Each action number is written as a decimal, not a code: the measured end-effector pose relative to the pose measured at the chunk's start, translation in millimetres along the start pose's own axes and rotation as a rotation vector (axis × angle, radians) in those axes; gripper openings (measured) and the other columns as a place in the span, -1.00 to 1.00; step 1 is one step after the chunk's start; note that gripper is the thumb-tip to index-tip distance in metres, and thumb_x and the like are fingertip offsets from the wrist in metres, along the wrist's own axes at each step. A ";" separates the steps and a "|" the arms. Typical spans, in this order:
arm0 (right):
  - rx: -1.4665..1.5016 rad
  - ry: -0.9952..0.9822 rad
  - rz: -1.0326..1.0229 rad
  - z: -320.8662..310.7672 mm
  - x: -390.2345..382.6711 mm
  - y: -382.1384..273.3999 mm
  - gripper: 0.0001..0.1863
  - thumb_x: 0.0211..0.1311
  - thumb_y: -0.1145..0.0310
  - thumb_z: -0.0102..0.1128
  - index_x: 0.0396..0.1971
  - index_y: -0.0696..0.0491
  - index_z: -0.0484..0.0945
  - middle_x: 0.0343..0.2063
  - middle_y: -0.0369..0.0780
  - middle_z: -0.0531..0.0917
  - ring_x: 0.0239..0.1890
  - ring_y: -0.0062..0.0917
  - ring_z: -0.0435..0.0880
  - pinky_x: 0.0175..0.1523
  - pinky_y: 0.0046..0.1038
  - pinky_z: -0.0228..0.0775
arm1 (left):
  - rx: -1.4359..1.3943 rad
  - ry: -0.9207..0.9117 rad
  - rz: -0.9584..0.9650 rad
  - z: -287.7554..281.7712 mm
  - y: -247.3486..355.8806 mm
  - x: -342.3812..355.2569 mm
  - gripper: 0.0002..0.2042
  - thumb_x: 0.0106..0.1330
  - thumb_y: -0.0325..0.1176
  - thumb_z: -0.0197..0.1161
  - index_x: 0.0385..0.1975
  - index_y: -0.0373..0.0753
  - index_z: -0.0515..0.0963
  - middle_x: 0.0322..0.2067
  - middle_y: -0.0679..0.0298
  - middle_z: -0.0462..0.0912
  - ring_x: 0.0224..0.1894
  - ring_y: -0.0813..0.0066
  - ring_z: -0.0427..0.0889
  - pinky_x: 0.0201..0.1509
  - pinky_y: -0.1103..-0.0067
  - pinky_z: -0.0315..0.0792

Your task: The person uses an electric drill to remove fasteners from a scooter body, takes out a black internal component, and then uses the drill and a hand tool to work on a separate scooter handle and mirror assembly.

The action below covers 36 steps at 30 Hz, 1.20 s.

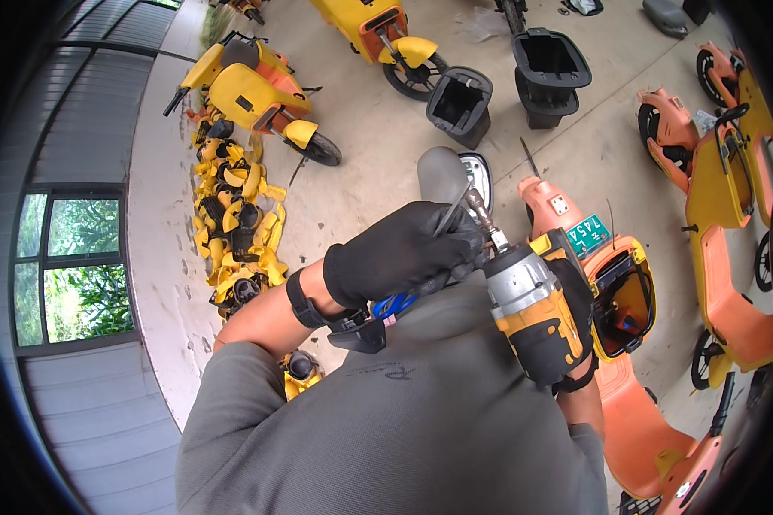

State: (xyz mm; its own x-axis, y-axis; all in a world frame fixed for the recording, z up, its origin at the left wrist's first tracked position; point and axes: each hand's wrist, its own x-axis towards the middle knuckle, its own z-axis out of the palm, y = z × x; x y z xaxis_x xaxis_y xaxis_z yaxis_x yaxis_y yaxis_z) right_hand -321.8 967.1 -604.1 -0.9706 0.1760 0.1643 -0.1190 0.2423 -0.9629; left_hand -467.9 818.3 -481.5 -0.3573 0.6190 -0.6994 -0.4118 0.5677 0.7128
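My left hand (408,249), in a black glove, is closed with a thin metal rod (452,211) sticking up from its fingers. Gripped in my gloved right hand (577,287) is a yellow and black impact driver (537,318) with a silver nose. A bit (483,213) in the driver's chuck points up and to the left. My left fingertips are close beside that bit; whether they touch it I cannot tell. Right of the driver stands an orange scooter (537,202) with a green plate and an uncovered seat compartment (644,300).
A grey scooter seat (441,176) lies on the floor ahead. Two black storage buckets (483,120) (548,107) stand farther off. Yellow scooters (262,94) are parked beyond, and more (720,283) line the right. Yellow plastic parts (240,215) are heaped along the left wall.
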 end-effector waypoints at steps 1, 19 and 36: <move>0.036 0.000 0.053 0.2 -2.6 -1.7 -0.60 -0.22 0.38 0.31 -0.26 0.11 0.48 -0.38 -0.22 0.56 -0.32 -0.41 0.54 -0.19 -0.40 0.33 | 0.007 -0.003 0.039 1.8 -1.1 1.7 -0.89 0.18 -0.37 0.04 -0.44 -0.27 0.39 -0.71 0.45 0.36 -0.77 0.81 0.22 -0.71 0.78 0.11; 0.122 -0.081 0.075 -9.6 7.2 -23.8 -0.74 -0.05 0.48 0.16 -0.29 0.18 0.46 -0.42 -0.23 0.58 -0.37 -0.55 0.57 -0.27 -0.54 0.40 | 0.004 0.023 0.017 6.4 -8.5 7.8 -0.81 0.23 -0.32 -0.05 -0.46 -0.32 0.42 -0.69 0.37 0.42 -0.82 0.76 0.25 -0.75 0.81 0.11; 0.247 0.075 0.156 3.8 -9.8 1.3 -0.74 -0.13 0.46 0.22 -0.35 0.16 0.48 -0.42 -0.22 0.57 -0.37 -0.51 0.56 -0.32 -0.52 0.38 | -0.080 -0.040 -0.019 4.2 -5.1 10.7 -0.87 0.17 -0.38 0.01 -0.45 -0.31 0.43 -0.63 0.41 0.44 -0.73 0.81 0.27 -0.67 0.82 0.14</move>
State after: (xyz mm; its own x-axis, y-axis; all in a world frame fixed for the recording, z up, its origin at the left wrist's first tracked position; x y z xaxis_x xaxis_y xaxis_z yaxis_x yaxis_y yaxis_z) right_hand -313.3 962.0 -607.8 -0.9642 0.2647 0.0171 -0.0263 -0.0313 -0.9992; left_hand -466.2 824.3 -492.4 -0.3156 0.6310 -0.7087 -0.4843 0.5351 0.6921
